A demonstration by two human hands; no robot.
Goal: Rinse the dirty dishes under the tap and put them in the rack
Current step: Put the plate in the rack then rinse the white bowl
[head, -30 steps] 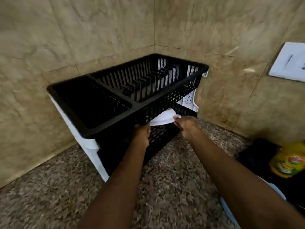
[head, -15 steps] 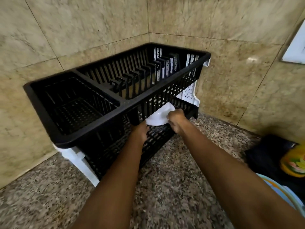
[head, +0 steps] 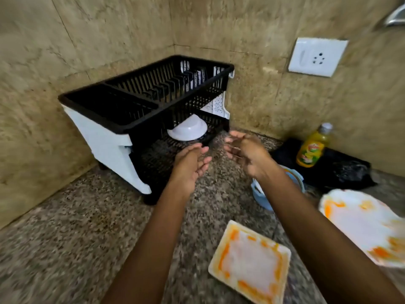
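I have both hands in front of the rack (head: 153,93), palms facing each other: my left hand (head: 190,163) and right hand (head: 247,154) hold nothing, fingers loose and apart. The white bowl (head: 188,130) sits upside down on the rack's lower shelf. On the counter (head: 76,227) near my right arm lie two orange-smeared dirty plates (head: 249,264).

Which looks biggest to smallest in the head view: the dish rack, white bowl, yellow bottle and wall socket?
1. Dish rack, by far.
2. Wall socket.
3. White bowl, partly hidden under the upper tier, and yellow bottle: too alike to rank.
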